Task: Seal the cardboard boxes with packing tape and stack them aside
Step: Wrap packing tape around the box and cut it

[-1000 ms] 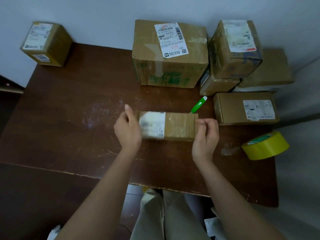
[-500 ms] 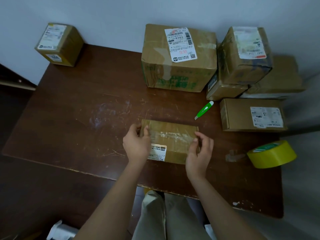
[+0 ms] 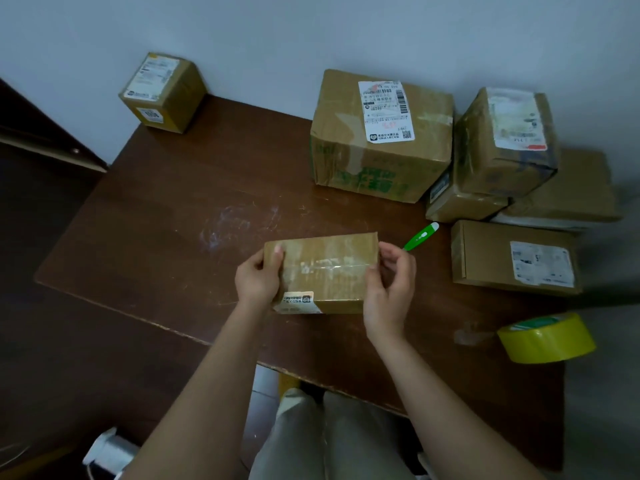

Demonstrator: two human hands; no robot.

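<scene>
Dark brown and scuffed, the wooden table (image 3: 156, 237) carries everything we work with, set against a pale wall. Nearest us, our left hand (image 3: 258, 280) grips the left end of the small cardboard box (image 3: 325, 271), thumb curled over the top face and the other fingers hidden behind the end. Our right hand (image 3: 389, 289) holds the opposite end, fingers curled and pinching the right edge, fingertips touching the cardboard.

The box sits between our two hands at the table's middle, its long axis running left to right from one palm to the other. Its broad face, with a glossy strip of clear tape along the seam, looks up at us; the printed label (image 3: 298, 301) wraps the near lower-left corner, towards our left wrist. We cannot tell whether the box rests on the table or is lifted just above it.

To do this step well, we judge we should keep both ends held evenly, check that the seam tape lies flat from end to end, and press down any lifted edge before carrying the box aside.

Just beyond our right fingertips lies a green utility knife (image 3: 420, 236). Right of that wrist, well apart, sits the yellow tape roll (image 3: 547, 337). Farther off, behind our right fingers, the stacked boxes (image 3: 381, 140) stand by the wall.
</scene>
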